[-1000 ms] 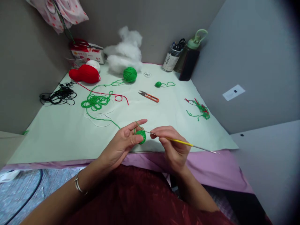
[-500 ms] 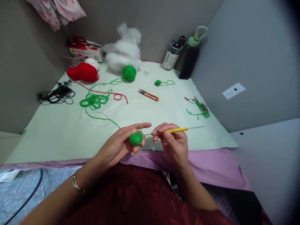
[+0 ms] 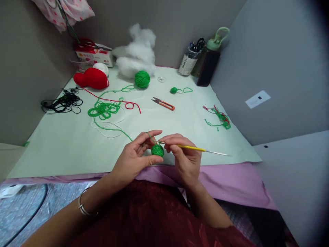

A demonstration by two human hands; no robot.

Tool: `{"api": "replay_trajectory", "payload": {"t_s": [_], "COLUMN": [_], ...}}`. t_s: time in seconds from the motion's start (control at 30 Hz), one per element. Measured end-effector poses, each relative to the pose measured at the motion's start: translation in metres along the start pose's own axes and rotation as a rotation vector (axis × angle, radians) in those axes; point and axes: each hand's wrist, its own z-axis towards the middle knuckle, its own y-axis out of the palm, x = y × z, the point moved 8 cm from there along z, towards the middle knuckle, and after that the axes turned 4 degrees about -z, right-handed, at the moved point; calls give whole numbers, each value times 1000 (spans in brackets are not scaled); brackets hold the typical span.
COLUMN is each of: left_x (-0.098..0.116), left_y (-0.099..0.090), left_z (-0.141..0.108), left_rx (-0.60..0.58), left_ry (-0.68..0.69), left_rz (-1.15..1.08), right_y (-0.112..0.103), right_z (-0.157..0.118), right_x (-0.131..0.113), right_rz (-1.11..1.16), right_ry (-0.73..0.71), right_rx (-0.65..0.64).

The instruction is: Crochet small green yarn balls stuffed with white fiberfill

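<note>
Can't really make out the hook's tip, it's tiny and tucked in by the stitches. Left hand (image 3: 138, 156) has the small green crochet piece (image 3: 157, 150) pinched between thumb and fingers, near the desk's (image 3: 77, 151) front edge, with green yarn (image 3: 150, 136) over a finger. Right hand (image 3: 185, 154) is closed around the yellow-handled crochet hook (image 3: 192, 148), seemingly touching the piece's top.

On your worktop (image 3: 185, 120), the snips (image 3: 167, 105) lie near frame centre. Behind them, to the left, the yarn ball (image 3: 142, 79) sits before the stuffing (image 3: 137, 56). Upper left: scissors (image 3: 88, 43) on the box (image 3: 94, 57). Upper right: pen holder (image 3: 187, 65), left of the bottle (image 3: 214, 44). Right: thread scraps (image 3: 223, 120). Before the snips, your left hand (image 3: 131, 161) has the crochet piece (image 3: 157, 150); your right hand (image 3: 187, 159), the hook (image 3: 192, 148).
</note>
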Motion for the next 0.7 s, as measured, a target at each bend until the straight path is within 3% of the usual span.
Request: {"api": "replay_trajectory", "payload": {"t_s": [0.23,0.5,0.6,0.7], "left_x": [14,20,23,25], "left_y": [-1,-4,-5,-8], "left_z": [-1,-1,0,0], "left_rx": [16,24,53,103], "left_ry": [91,116,145,187], "left_rz": [194,264,291,345], "right_y": [2,0,-1,5], "right_z": [1,2,3,0], "right_x": [13,3,-6,-21], "right_rz": [238,146,4,-226], "right_ry": [120,86,13,-176], "right_rx": [-85,-142,-172,-235]}}
